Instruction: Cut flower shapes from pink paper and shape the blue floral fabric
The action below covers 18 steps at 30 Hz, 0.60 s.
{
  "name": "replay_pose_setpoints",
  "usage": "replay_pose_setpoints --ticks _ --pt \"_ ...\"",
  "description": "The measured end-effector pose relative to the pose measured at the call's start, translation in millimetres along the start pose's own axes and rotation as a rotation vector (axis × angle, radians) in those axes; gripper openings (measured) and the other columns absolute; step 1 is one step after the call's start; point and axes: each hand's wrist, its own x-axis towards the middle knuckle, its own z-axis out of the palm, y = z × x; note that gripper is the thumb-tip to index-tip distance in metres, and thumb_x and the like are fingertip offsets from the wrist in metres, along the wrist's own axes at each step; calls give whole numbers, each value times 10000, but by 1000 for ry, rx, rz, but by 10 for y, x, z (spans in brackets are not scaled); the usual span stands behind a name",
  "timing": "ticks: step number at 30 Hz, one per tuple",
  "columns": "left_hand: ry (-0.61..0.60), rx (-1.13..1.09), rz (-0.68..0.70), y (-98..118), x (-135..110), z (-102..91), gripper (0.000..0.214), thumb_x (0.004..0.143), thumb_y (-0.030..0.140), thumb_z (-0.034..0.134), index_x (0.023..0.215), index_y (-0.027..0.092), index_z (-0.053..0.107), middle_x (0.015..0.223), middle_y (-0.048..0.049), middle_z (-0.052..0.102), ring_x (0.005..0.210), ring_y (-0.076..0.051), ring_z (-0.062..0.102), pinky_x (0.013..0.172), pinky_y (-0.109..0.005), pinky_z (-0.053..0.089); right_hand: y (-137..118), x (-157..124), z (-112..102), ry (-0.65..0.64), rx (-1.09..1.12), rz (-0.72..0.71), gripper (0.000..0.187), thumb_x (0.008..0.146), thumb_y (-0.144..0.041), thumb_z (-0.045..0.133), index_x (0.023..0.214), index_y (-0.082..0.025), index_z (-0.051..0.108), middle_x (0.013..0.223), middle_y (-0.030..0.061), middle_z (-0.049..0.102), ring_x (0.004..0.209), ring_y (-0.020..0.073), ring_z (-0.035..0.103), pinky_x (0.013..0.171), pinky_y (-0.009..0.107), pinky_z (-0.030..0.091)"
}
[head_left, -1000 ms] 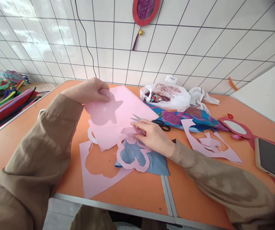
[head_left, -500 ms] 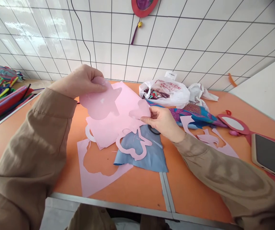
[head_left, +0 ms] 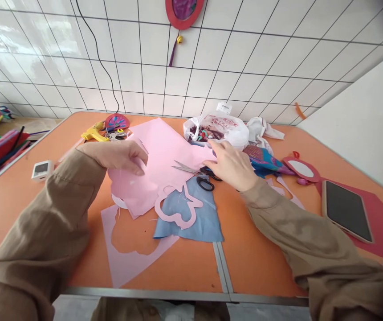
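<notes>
My left hand (head_left: pixel 123 157) is low over the large pink sheet (head_left: pixel 161 142), thumb and fingers closed on a pink paper cutout (head_left: pixel 116 178). The cutout overlaps the sheet's left side, its outline hard to separate from the sheet. My right hand (head_left: pixel 230 162) hovers over the sheet's right corner, thumb and forefinger apart around pink paper I cannot tell from the sheet. Scissors (head_left: pixel 205 183) with black handles lie beneath it, blades pointing left. In front, a pink outline cutout (head_left: pixel 178 220) rests on blue fabric (head_left: pixel 208 223).
Nearer me is a pink offcut (head_left: pixel 109 236). A yellow glue gun (head_left: pixel 94 133) and small white device (head_left: pixel 42 170) lie at left. Behind the sheet sits a plastic bag (head_left: pixel 234 133). On the right are a red-rimmed oval (head_left: pixel 300 168) and a phone (head_left: pixel 347 211).
My left hand has lowered the cutout onto the sheet. My right hand's fingers have spread from the small pink piece, and the scissors show beneath. The view has shifted right.
</notes>
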Motion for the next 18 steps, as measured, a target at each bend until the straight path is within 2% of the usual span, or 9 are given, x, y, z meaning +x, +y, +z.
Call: replay_pose_setpoints --ticks 1,3,5,7,9,11,14,18 --pt "-50 22 11 16 18 25 224 743 391 637 662 185 604 679 0 567 693 -158 526 640 -268 397 -31 -32 6 23 -52 -38 459 839 -246 676 1287 -155 634 1115 153 648 817 258 638 614 319 409" --pt "-114 41 -5 64 49 72 171 751 344 623 728 182 672 762 -14 644 739 -170 575 654 -257 417 -118 -110 37 -3 -6 -145 392 875 -244 648 1260 -168 660 1192 149 639 880 256 657 659 328 466" --pt "-148 52 -38 119 83 111 264 750 318 629 948 194 752 948 -34 718 865 -196 635 711 -247 450 -211 -188 84 -137 119 -263 345 897 -262 648 1232 -185 680 1173 113 662 916 235 667 723 329 510" --pt "-185 70 -54 165 126 146 406 759 312 630 1133 211 748 1076 -46 734 973 -215 655 767 -243 466 -277 -243 135 -278 170 -368 368 886 -245 675 1250 -185 677 1209 104 662 962 232 676 765 332 527" --pt "-216 104 -56 200 167 177 423 777 300 607 1165 202 745 1090 -55 739 995 -222 659 793 -247 471 -298 -263 182 -363 145 -446 345 877 -194 679 1221 -181 696 1248 105 658 1005 242 680 792 338 527" --pt "-201 177 -64 239 190 202 383 794 275 575 1121 186 754 1094 -72 736 1018 -235 652 816 -262 472 -285 -256 215 -387 111 -480 272 887 -168 659 1150 -181 727 1241 101 670 1016 245 684 810 343 521" --pt "-109 295 -77 335 174 223 349 806 263 554 1084 184 750 1112 -90 728 1059 -254 639 821 -273 463 -258 -234 230 -376 84 -470 224 911 -174 631 1106 -179 743 1200 100 691 1011 242 689 801 337 513" --pt "-125 233 -6 474 131 245 378 814 285 559 1143 213 729 1118 -60 733 979 -214 660 809 -255 457 -294 -248 212 -391 90 -471 238 918 -168 621 1125 -174 740 1205 101 692 1050 251 684 812 329 503"
